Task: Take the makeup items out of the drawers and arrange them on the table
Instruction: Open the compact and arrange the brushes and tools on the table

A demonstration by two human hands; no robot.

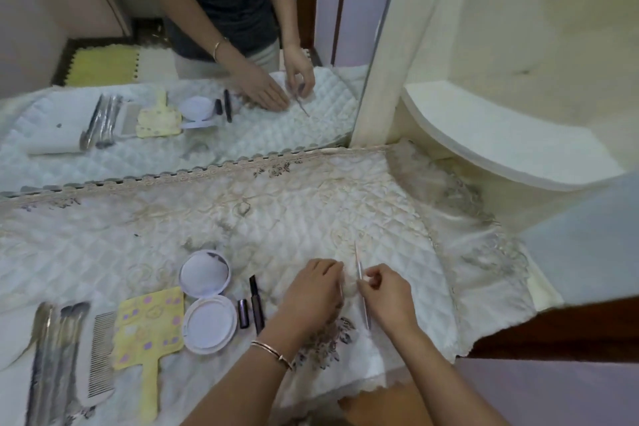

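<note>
Axis: we see the thin makeup stick (364, 308) running near-to-far — the right hand (389, 296) pinches it.
Left hand (313, 290): curled just beside — grip unclear.

cream walls (518, 10), wall mirror (173, 45)

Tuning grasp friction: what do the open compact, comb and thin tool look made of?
Compact: likely plastic, smooth pale lilac shell, slight sheen.
Comb: probably plastic, matt white, fine moulded teeth.
Thin tool: seems metal, slim, silvery glint; right hand pinches it.
</note>
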